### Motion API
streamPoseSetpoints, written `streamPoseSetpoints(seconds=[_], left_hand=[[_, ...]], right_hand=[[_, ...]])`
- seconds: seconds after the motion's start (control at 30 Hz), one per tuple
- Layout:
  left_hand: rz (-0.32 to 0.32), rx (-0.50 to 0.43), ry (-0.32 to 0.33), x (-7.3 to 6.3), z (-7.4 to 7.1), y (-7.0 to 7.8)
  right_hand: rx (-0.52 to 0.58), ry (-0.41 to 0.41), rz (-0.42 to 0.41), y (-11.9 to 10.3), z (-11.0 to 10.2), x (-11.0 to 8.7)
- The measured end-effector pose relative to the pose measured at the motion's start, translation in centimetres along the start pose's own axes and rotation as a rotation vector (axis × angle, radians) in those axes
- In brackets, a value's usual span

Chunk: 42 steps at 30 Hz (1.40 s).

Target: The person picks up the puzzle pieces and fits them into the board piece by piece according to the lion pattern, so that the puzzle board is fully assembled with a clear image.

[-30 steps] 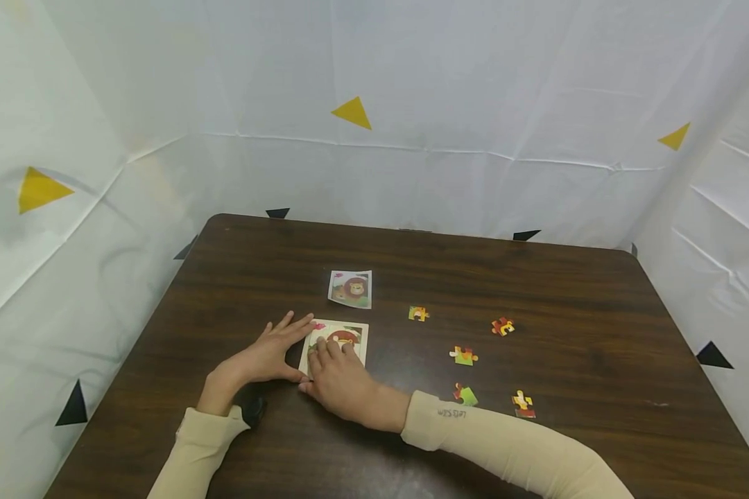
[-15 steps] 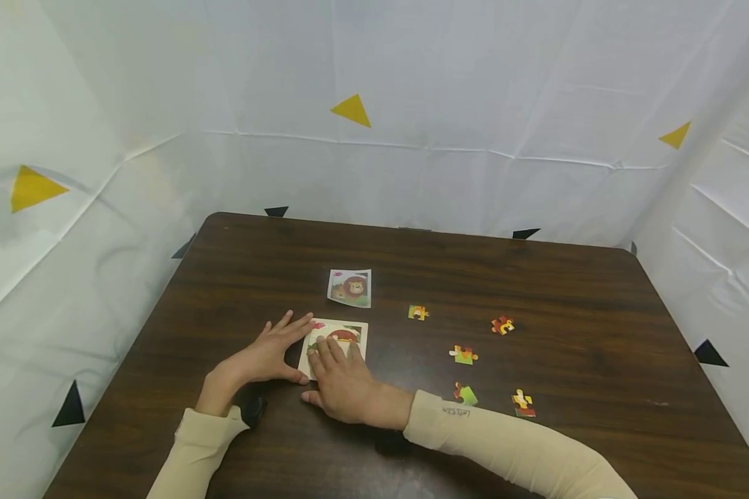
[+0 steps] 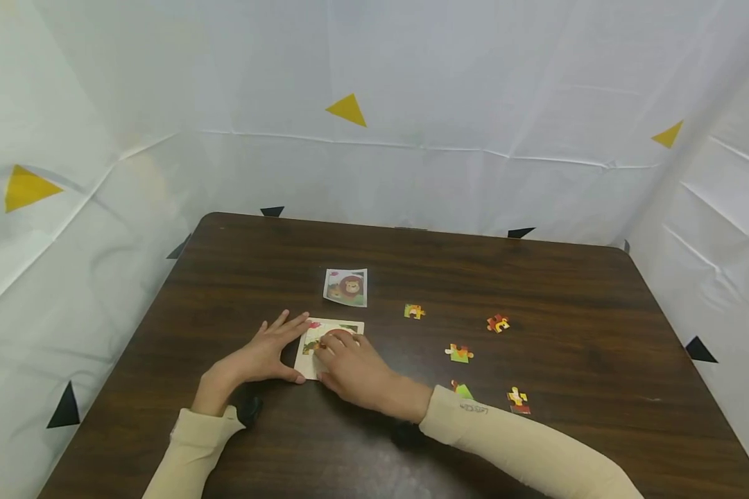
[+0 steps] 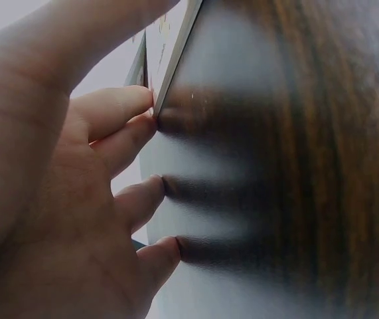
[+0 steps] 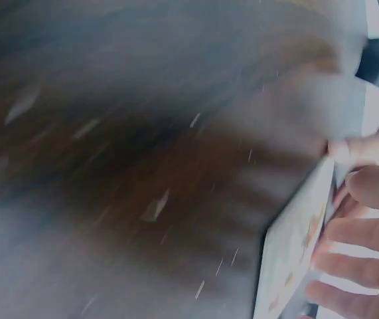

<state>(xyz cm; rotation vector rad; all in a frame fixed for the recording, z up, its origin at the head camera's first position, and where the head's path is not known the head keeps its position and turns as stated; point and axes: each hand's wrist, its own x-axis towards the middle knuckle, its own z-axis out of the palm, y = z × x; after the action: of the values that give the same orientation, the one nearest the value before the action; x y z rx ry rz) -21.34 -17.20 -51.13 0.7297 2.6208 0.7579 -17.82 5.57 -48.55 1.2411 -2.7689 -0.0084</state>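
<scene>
A small square jigsaw board with a pale border and a partly visible lion picture lies flat on the table. My left hand is spread at its left side, thumb by the near corner and forefinger by the far one. In the left wrist view the fingertips touch the board's edge and the tabletop. Over the board's right part lies my right hand, fingers bent loosely downward and covering much of the picture. No loose piece shows in the right hand in the right wrist view.
Beyond the board lies a printed lion card with a lifted near edge. Several loose jigsaw pieces are scattered to the right, among them a yellow one and a red one. The right sleeve partly overlaps a green piece.
The right hand has shifted slightly right, and its fingers, flatter on the board before, are now more bent. The left hand stays at the board's edge. The head view has shifted slightly.
</scene>
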Motion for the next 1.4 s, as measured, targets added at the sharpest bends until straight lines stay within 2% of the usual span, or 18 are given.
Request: streamPoseSetpoints(seconds=[0.2, 0.3, 0.4, 0.53, 0.67, 0.73, 0.9, 1.07, 1.3, 1.4], left_hand=[[-0.025, 0.020, -0.011, 0.4, 0.1, 0.1], [-0.024, 0.023, -0.016, 0.4, 0.1, 0.0], [-0.009, 0.025, -0.011, 0.3, 0.1, -0.2], [-0.007, 0.017, -0.006, 0.1, 0.2, -0.4], [0.001, 0.001, -0.004, 0.0, 0.3, -0.5], [0.007, -0.003, -0.009, 0.1, 0.3, -0.4], [0.011, -0.009, -0.018, 0.3, 0.1, -0.2], [0.009, -0.006, -0.015, 0.3, 0.0, -0.1], [0.019, -0.005, -0.006, 0.3, 0.0, 0.2], [0.026, -0.011, -0.001, 0.3, 0.0, 0.1]], right_hand=[[0.117, 0.063, 0.092, 4.6, -2.2, -3.3], [0.149, 0.117, 0.187, 8.0, -4.0, -5.4], [0.164, 0.134, 0.316, 11.5, -5.9, -7.7], [0.220, 0.063, 0.485, 15.6, -7.5, -10.7], [0.287, 0.000, 0.610, 18.2, -7.6, -13.5], [0.314, -0.016, 0.644, 18.8, -7.3, -14.6], [0.357, -0.043, 0.661, 19.0, -6.5, -16.2], [0.323, -0.059, 0.685, 19.0, -5.5, -16.4], [0.287, -0.101, 0.782, 20.0, -3.3, -16.8], [0.265, -0.072, 0.807, 19.8, -2.1, -16.7]])
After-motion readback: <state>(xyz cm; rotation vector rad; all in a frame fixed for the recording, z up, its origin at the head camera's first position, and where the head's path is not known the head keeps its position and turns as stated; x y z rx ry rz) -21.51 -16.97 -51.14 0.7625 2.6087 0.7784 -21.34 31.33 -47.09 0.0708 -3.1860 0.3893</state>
